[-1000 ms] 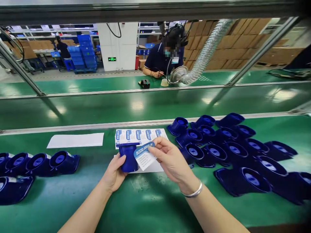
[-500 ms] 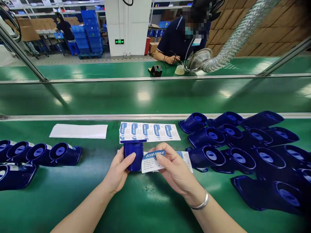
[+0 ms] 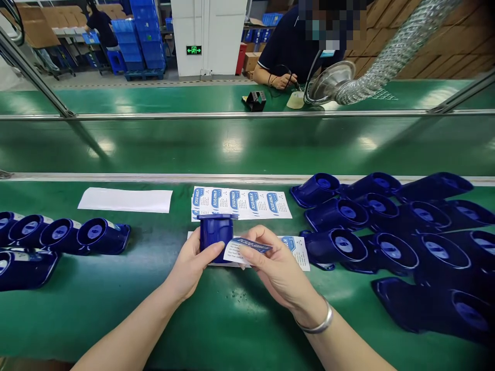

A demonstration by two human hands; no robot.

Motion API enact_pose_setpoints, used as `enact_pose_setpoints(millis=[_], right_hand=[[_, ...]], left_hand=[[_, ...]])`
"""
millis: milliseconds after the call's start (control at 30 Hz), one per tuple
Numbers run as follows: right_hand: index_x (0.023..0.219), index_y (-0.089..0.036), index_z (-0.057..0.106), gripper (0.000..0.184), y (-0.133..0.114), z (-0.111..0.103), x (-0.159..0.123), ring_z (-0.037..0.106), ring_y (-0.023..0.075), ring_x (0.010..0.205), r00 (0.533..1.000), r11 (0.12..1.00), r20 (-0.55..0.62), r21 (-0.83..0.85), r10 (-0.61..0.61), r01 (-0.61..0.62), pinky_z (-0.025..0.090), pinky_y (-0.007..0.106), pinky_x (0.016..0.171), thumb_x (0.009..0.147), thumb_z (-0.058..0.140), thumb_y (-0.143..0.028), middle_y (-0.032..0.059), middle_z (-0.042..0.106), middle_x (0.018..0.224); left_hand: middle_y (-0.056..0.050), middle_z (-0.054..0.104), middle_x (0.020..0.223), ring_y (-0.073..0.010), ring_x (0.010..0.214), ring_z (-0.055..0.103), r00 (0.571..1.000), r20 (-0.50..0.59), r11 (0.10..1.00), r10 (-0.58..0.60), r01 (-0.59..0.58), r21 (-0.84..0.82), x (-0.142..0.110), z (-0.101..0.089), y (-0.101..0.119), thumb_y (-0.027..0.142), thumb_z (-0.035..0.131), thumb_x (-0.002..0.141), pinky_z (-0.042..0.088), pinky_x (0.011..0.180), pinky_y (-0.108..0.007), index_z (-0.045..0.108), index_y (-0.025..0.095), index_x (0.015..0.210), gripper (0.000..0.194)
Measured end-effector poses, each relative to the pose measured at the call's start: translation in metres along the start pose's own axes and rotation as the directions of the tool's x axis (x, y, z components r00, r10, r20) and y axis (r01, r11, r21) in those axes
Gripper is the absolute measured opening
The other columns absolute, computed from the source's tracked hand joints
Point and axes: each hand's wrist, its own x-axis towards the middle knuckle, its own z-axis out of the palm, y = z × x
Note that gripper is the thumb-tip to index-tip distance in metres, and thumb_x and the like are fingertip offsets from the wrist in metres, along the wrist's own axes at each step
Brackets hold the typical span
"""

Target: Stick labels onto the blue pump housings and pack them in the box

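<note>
My left hand [image 3: 195, 265] is closed around the side of a dark blue plastic housing [image 3: 214, 232], held upright over the bench. Between the thumb and fingers of my right hand [image 3: 276, 263] is a blue and white printed label [image 3: 242, 251]. The label is bent and tilted, its left end against or just in front of the housing's lower right side; I cannot tell if it touches. Under and behind my hands lies a label sheet [image 3: 299, 250], partly covered. Another sheet of labels [image 3: 242, 202] lies just beyond the housing.
Several unlabelled-looking blue housings [image 3: 348, 245] crowd the right side. At left stand several housings [image 3: 98, 234] with white labels on their sides. A blank white strip [image 3: 126, 200] lies behind them. Across the metal rail [image 3: 154, 116], a person [image 3: 284, 62] works beside an exhaust duct [image 3: 398, 56].
My right hand has turned the label so that it lies flatter and shows less of its face. The housing has tipped slightly in my left hand. The camera view has shifted a little.
</note>
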Motion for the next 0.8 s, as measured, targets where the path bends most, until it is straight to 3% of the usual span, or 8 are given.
enact_pose_setpoints(millis=[300,800], right_hand=[[0.090,-0.024,0.059,0.032,0.006,0.001,0.000,0.051,0.0124,0.066,1.000,0.997,-0.026,-0.080,0.012,-0.014,0.041,0.026,0.066,0.079,0.087,-0.036,-0.0043,0.060,0.071],[0.092,-0.022,0.061,0.030,0.011,0.001,0.000,0.049,0.0099,0.066,0.998,0.996,-0.070,-0.091,0.006,-0.012,0.042,0.023,0.066,0.081,0.086,-0.035,-0.0052,0.058,0.073]], left_hand=[[-0.009,0.063,0.138,-0.0311,0.129,0.056,0.998,0.051,0.998,0.034,-0.036,0.044,0.000,-0.002,-0.005,0.041,0.069,0.092,0.046,0.108,-0.043,0.057,0.024,0.136,0.049],[-0.006,0.055,0.148,-0.0310,0.137,0.047,0.997,0.054,0.998,-0.047,0.049,-0.039,-0.004,0.000,-0.005,0.044,0.062,0.096,0.041,0.111,-0.043,0.047,0.030,0.149,0.056]])
